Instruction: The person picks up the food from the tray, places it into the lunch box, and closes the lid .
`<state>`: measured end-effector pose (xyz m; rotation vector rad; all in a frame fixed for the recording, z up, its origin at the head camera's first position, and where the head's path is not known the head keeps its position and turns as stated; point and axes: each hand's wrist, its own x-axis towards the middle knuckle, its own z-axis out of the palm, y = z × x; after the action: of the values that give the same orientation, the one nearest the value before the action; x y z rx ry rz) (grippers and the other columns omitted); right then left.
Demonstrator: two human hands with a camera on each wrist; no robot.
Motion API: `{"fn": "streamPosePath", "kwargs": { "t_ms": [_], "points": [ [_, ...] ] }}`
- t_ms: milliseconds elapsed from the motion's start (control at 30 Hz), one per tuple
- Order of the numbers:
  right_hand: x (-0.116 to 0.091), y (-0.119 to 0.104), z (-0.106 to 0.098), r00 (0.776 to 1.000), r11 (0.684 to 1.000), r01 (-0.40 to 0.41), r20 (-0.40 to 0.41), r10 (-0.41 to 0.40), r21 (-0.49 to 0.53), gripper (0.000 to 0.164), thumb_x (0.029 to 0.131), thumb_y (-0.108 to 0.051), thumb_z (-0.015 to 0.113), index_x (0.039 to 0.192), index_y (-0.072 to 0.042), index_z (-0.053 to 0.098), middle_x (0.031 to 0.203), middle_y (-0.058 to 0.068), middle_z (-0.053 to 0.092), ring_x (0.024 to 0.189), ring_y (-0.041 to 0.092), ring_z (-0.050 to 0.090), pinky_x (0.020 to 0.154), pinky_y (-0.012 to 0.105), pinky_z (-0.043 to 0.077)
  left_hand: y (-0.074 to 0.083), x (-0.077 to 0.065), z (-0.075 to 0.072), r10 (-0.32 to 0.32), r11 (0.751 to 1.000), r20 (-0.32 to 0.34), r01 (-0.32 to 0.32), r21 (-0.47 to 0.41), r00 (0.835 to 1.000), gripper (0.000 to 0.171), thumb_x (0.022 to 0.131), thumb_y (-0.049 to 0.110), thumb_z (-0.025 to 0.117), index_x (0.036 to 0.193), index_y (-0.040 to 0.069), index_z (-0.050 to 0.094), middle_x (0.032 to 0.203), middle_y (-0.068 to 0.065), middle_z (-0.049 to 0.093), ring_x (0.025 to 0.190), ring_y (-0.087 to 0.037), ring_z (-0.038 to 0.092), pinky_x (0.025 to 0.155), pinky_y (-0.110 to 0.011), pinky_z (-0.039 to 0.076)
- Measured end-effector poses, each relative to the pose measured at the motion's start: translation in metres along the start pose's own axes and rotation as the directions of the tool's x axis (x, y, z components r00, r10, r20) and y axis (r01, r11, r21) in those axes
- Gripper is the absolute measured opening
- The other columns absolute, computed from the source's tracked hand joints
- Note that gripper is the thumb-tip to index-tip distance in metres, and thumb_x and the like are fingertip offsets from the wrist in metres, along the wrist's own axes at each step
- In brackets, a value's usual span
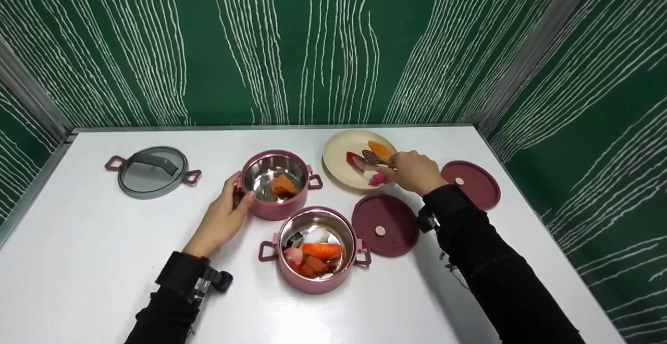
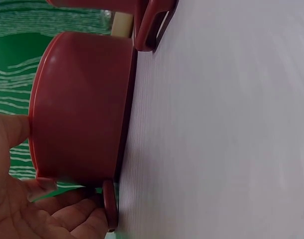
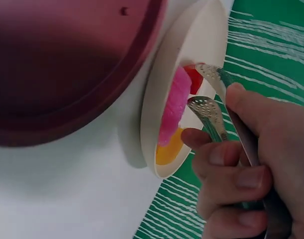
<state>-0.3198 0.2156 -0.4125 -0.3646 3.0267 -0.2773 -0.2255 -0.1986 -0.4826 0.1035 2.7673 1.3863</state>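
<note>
My left hand (image 1: 221,220) grips the rear pink pot (image 1: 273,211) at its left handle, thumb at the rim and fingers at the handle (image 2: 110,206). An orange piece (image 1: 284,185) lies inside that pot. My right hand (image 1: 418,172) holds metal tongs (image 3: 209,113) with perforated tips over a cream plate (image 1: 337,171). The tong tips stand apart, near a pink piece (image 3: 174,109) and a red piece (image 3: 195,80). A yellow-orange piece (image 1: 380,149) also lies on the plate.
A second pink pot (image 1: 315,285) in front holds an orange carrot-like piece (image 1: 323,250) and several others. Two dark red lids (image 1: 388,213) (image 1: 482,187) lie right. A glass lid (image 1: 151,180) with a dark handle lies left. A green wall (image 1: 292,47) stands behind the table.
</note>
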Motion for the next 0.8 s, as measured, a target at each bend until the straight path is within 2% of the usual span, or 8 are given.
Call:
{"fn": "streamPosePath", "kwargs": {
  "t_ms": [133, 300, 367, 467, 567, 733, 800],
  "points": [
    [-0.006, -0.005, 0.006, 0.99, 0.993, 0.023, -0.132, -0.038, -0.115, 0.04, 0.102, -0.043, 0.074, 0.1, -0.004, 0.077, 0.093, 0.022, 0.077, 0.084, 0.047, 0.074, 0.07, 0.061, 0.061, 0.001, 0.001, 0.001, 0.005, 1.0, -0.002, -0.005, -0.001, 1.0, 0.071, 0.115, 0.045, 0.045, 0.172, 0.014, 0.016, 0.173, -0.029, 0.029, 0.157, -0.054, 0.032, 0.131, -0.068, 0.023],
    [-0.012, -0.007, 0.014, 0.946, 0.965, 0.082, -0.284, -0.154, -0.247, 0.034, 0.095, -0.035, 0.083, 0.094, -0.003, 0.075, 0.078, 0.022, 0.074, 0.07, 0.046, 0.072, 0.058, 0.06, 0.06, 0.001, 0.0, 0.001, 0.008, 1.0, -0.011, -0.008, 0.003, 1.0, 0.07, 0.115, 0.042, 0.047, 0.172, 0.014, 0.017, 0.172, -0.028, 0.031, 0.158, -0.052, 0.033, 0.132, -0.065, 0.024],
    [-0.013, -0.008, 0.016, 0.933, 0.95, 0.094, -0.307, -0.188, -0.296, 0.033, 0.094, -0.034, 0.085, 0.092, -0.003, 0.075, 0.076, 0.022, 0.073, 0.066, 0.044, 0.071, 0.055, 0.058, 0.059, 0.001, 0.0, 0.0, 0.005, 1.0, -0.012, -0.005, 0.005, 1.0, 0.07, 0.115, 0.042, 0.047, 0.172, 0.013, 0.017, 0.172, -0.028, 0.031, 0.157, -0.053, 0.033, 0.132, -0.066, 0.024],
    [-0.012, -0.009, 0.019, 0.924, 0.933, 0.1, -0.315, -0.216, -0.346, 0.032, 0.093, -0.032, 0.086, 0.092, -0.002, 0.075, 0.075, 0.022, 0.073, 0.064, 0.043, 0.07, 0.054, 0.057, 0.059, 0.002, 0.0, 0.0, 0.001, 1.0, -0.012, -0.001, 0.006, 1.0, 0.07, 0.115, 0.042, 0.047, 0.172, 0.013, 0.017, 0.172, -0.029, 0.03, 0.157, -0.054, 0.033, 0.131, -0.067, 0.024],
    [-0.009, -0.01, 0.021, 0.92, 0.919, 0.109, -0.312, -0.238, -0.379, 0.032, 0.093, -0.031, 0.086, 0.091, -0.002, 0.074, 0.076, 0.022, 0.074, 0.063, 0.042, 0.07, 0.054, 0.057, 0.059, 0.001, -0.001, 0.0, -0.002, 1.0, -0.009, 0.002, 0.004, 1.0, 0.07, 0.115, 0.042, 0.047, 0.172, 0.013, 0.017, 0.173, -0.028, 0.03, 0.157, -0.053, 0.033, 0.131, -0.067, 0.023],
    [-0.006, -0.011, 0.023, 0.896, 0.899, 0.139, -0.333, -0.293, -0.416, 0.032, 0.089, -0.027, 0.089, 0.086, 0.0, 0.072, 0.074, 0.023, 0.074, 0.06, 0.042, 0.07, 0.052, 0.057, 0.059, 0.0, -0.001, 0.0, -0.005, 1.0, -0.006, 0.005, -0.006, 1.0, 0.071, 0.115, 0.043, 0.047, 0.172, 0.014, 0.017, 0.174, -0.027, 0.028, 0.159, -0.052, 0.031, 0.132, -0.067, 0.022],
    [-0.006, -0.009, 0.021, 0.903, 0.905, 0.139, -0.323, -0.283, -0.403, 0.032, 0.09, -0.027, 0.088, 0.086, 0.001, 0.072, 0.075, 0.023, 0.074, 0.061, 0.042, 0.07, 0.053, 0.057, 0.059, 0.001, -0.002, 0.0, -0.006, 1.0, -0.003, 0.006, -0.006, 1.0, 0.072, 0.115, 0.045, 0.046, 0.172, 0.014, 0.016, 0.174, -0.027, 0.028, 0.159, -0.052, 0.03, 0.132, -0.067, 0.022]
  ]
}}
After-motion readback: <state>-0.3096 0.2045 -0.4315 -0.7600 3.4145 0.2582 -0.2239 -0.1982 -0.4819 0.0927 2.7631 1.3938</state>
